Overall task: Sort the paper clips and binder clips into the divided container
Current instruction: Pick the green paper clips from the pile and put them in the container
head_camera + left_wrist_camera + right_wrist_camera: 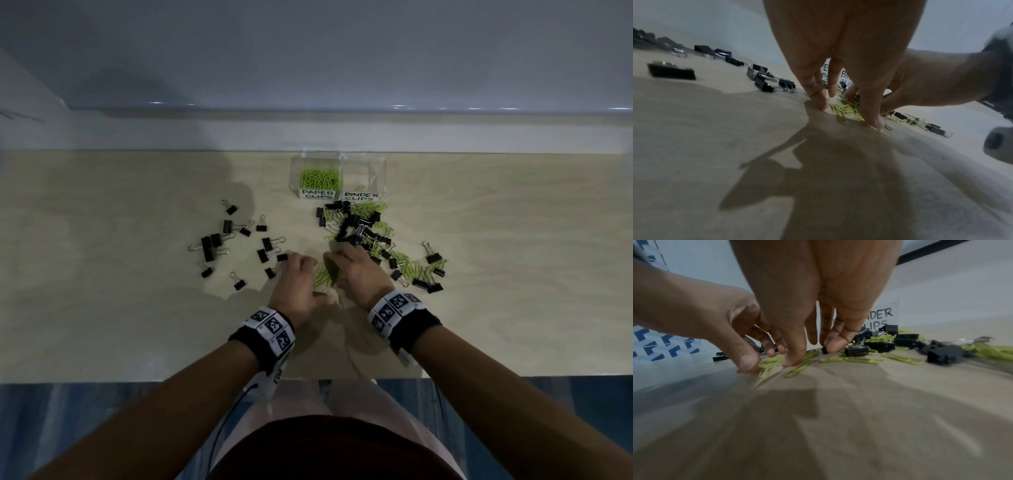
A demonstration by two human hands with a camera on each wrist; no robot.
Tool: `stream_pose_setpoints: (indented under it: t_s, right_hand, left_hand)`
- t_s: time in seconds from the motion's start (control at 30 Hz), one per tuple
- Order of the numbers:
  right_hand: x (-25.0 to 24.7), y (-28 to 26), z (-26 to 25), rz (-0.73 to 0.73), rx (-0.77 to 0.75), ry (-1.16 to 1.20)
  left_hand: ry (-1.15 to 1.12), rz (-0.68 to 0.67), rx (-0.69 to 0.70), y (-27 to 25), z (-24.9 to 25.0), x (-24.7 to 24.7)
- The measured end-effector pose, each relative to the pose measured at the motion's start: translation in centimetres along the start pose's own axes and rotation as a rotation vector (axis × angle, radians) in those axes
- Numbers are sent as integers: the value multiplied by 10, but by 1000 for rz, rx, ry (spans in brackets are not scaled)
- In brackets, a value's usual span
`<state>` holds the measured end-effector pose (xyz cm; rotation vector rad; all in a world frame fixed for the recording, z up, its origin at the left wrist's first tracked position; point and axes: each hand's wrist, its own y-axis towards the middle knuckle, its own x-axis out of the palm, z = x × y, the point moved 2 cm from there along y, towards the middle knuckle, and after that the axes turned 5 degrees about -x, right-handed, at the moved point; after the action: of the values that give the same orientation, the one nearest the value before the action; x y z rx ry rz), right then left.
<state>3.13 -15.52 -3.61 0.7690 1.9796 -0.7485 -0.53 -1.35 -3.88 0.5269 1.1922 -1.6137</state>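
Observation:
A clear divided container [380, 171] stands at the back; its "PAPER CLIPS" half holds green paper clips [320, 179], and the "BINDER CLIPS" half looks bare. In front of it lies a mixed heap of black binder clips [356, 229] and green paper clips [902, 359]. A small bunch of green paper clips [322, 274] lies between my two hands. My left hand [301, 274] [846, 110] points its fingers down at the table, thumb on the clips. My right hand [346, 263] [813, 353] does the same from the right, its fingertips [833, 346] against a binder clip. Neither hand grips anything.
Several black binder clips [236, 246] are scattered apart at the left. More clips [421, 270] trail off to the right of my right hand. The wooden table [120, 291] ends at a front edge near my body, with a wall ledge behind the container.

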Motion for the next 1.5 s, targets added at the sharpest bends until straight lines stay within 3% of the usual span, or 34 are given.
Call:
stream_pose_setpoints:
  t_s: [0.23, 0.43, 0.6, 0.7, 0.8, 0.97, 1.13, 1.27, 1.37, 1.5]
  right_hand:
    - [0, 11, 2, 37, -158, -126]
    - [-6, 8, 0, 112, -290, -291]
    - [0, 3, 8, 29, -235, -194]
    - [-7, 0, 10, 1, -73, 39]
    - [-23, 6, 13, 54, 124, 291]
    - [-70, 47, 17, 283, 274, 486]
    - [-105, 106, 25, 474, 326, 497]
    - [-110, 134, 30, 414, 360, 419]
    - [-110, 128, 31, 325, 296, 309]
    - [-105, 76, 31, 400, 132, 251]
  left_hand:
    - [-112, 72, 24, 4, 9, 5]
    - [27, 13, 76, 11, 13, 1]
    - [57, -36, 89, 14, 7, -3]
    - [4, -50, 82, 16, 3, -9]
    - [-138, -39, 34, 21, 2, -24]
    - [-303, 111, 23, 48, 14, -74]
    - [-285, 296, 43, 96, 28, -121]
    - [-56, 339, 51, 128, 46, -136]
    - [45, 267, 61, 141, 52, -130]
    - [53, 295, 191, 122, 52, -115]
